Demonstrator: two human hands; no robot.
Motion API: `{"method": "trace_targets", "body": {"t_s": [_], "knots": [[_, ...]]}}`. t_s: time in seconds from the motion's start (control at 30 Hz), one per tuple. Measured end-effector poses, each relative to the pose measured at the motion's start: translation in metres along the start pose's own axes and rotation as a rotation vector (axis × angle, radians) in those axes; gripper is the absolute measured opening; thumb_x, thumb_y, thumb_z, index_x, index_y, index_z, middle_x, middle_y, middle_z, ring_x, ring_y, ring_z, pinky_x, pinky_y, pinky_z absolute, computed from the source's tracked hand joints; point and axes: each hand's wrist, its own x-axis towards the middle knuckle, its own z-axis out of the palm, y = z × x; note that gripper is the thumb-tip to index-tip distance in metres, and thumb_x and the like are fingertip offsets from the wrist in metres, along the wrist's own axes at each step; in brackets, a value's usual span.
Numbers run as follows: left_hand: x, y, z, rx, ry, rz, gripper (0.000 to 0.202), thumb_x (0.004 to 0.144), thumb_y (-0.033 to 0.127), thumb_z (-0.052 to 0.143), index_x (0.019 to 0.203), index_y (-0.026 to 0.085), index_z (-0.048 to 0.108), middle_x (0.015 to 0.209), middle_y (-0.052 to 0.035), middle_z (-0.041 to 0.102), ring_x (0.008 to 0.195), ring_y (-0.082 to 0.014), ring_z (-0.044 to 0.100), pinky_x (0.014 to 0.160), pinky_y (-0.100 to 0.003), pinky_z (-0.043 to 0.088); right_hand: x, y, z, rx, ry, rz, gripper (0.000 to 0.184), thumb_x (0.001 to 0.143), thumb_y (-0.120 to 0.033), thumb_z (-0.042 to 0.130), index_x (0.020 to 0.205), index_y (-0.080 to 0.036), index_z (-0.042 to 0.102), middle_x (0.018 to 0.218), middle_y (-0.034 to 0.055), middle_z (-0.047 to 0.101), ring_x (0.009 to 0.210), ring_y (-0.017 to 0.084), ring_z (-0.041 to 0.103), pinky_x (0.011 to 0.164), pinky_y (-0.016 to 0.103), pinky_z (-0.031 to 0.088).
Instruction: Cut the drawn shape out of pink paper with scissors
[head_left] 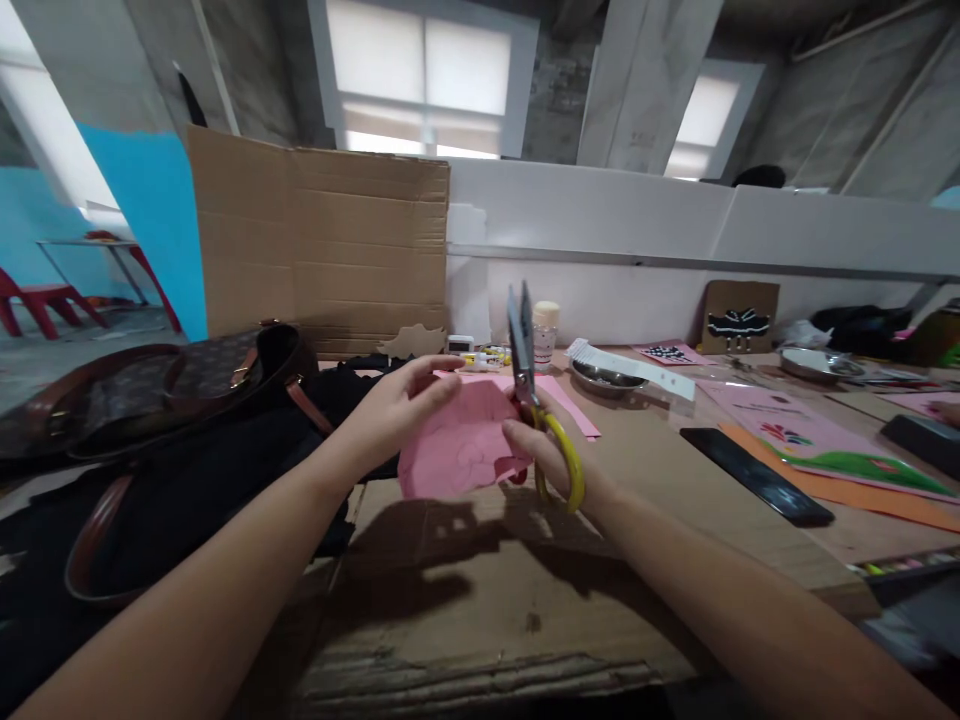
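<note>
A cut piece of pink paper (457,450) is held up over the cardboard-covered table, its edge uneven and faint lines on its face. My left hand (409,405) grips its upper left side between thumb and fingers. Yellow-handled scissors (561,455) hang on my right hand (546,440), blades pointing up and slightly apart. The right thumb also touches the paper's right edge. Most of the right fingers are hidden behind the paper and the handles. Behind the hands lies another pink sheet (574,405).
A brown handbag (172,380) and black cloth (225,490) lie at left. Before the white partition stand a cardboard panel (367,250), a bottle (546,335) and a metal dish (607,378). To the right are a phone (757,475) and pink artwork (795,420).
</note>
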Motion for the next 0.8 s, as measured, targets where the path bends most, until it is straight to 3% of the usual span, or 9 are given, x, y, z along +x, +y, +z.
{"method": "trace_targets", "body": {"t_s": [0.13, 0.23, 0.33, 0.4, 0.5, 0.67, 0.8], "knots": [[0.004, -0.007, -0.007, -0.233, -0.109, -0.032, 0.076, 0.085, 0.074, 0.051, 0.138, 0.019, 0.053, 0.132, -0.015, 0.064, 0.115, -0.0297, 0.063, 0.09, -0.037, 0.052, 0.015, 0.012, -0.007, 0.219, 0.085, -0.016, 0.021, 0.084, -0.036, 0.063, 0.101, -0.023, 0.062, 0.087, 0.0022, 0.065, 0.08, 0.021, 0.064, 0.073, 0.035, 0.056], [-0.001, -0.01, 0.0, -0.129, -0.212, 0.02, 0.075, 0.082, 0.072, 0.058, 0.134, 0.018, 0.058, 0.135, -0.015, 0.063, 0.124, -0.032, 0.059, 0.101, -0.04, 0.049, 0.02, 0.014, -0.008, 0.313, 0.106, -0.042, 0.023, 0.085, -0.038, 0.062, 0.102, -0.023, 0.063, 0.092, 0.0038, 0.069, 0.09, 0.024, 0.067, 0.081, 0.04, 0.056], [-0.008, -0.01, 0.016, -0.005, -0.222, 0.006, 0.062, 0.083, 0.063, 0.063, 0.128, 0.02, 0.062, 0.128, -0.0127, 0.068, 0.123, -0.0312, 0.059, 0.103, -0.041, 0.048, 0.016, 0.006, -0.007, 0.223, 0.124, -0.1, 0.023, 0.083, -0.035, 0.065, 0.103, -0.023, 0.064, 0.099, 0.0049, 0.07, 0.095, 0.024, 0.066, 0.089, 0.041, 0.053], [-0.009, -0.01, 0.026, 0.037, -0.149, 0.061, 0.051, 0.087, 0.057, 0.062, 0.122, 0.02, 0.065, 0.124, -0.0107, 0.07, 0.121, -0.0295, 0.06, 0.103, -0.041, 0.048, 0.01, -0.003, -0.005, 0.122, 0.127, -0.127, 0.022, 0.083, -0.032, 0.065, 0.102, -0.023, 0.063, 0.099, 0.0049, 0.069, 0.095, 0.023, 0.064, 0.09, 0.039, 0.052], [-0.005, -0.011, 0.026, 0.107, -0.006, 0.127, 0.039, 0.09, 0.053, 0.057, 0.102, 0.017, 0.07, 0.104, -0.0089, 0.075, 0.108, -0.0287, 0.064, 0.095, -0.038, 0.051, 0.001, -0.011, -0.003, 0.007, 0.08, -0.103, 0.017, 0.085, -0.032, 0.065, 0.096, -0.022, 0.058, 0.084, 0.0018, 0.064, 0.078, 0.019, 0.061, 0.075, 0.033, 0.054], [0.005, -0.016, -0.011, 0.19, 0.325, 0.119, 0.038, 0.091, 0.051, 0.054, 0.079, 0.016, 0.065, 0.074, -0.0051, 0.07, 0.072, -0.0224, 0.064, 0.068, -0.03, 0.051, -0.006, -0.002, 0.002, 0.225, -0.154, -0.007, 0.038, 0.093, -0.048, 0.062, 0.118, -0.021, 0.05, 0.078, -0.0016, 0.055, 0.063, 0.013, 0.056, 0.057, 0.027, 0.051], [0.012, -0.021, -0.034, -0.077, 0.475, 0.092, 0.035, 0.089, 0.048, 0.058, 0.089, 0.015, 0.068, 0.071, -0.0055, 0.072, 0.066, -0.022, 0.069, 0.061, -0.03, 0.055, -0.01, 0.008, 0.004, 0.424, -0.349, 0.093, 0.046, 0.094, -0.058, 0.057, 0.121, -0.021, 0.05, 0.079, -0.0001, 0.054, 0.057, 0.011, 0.053, 0.047, 0.023, 0.047]]}}
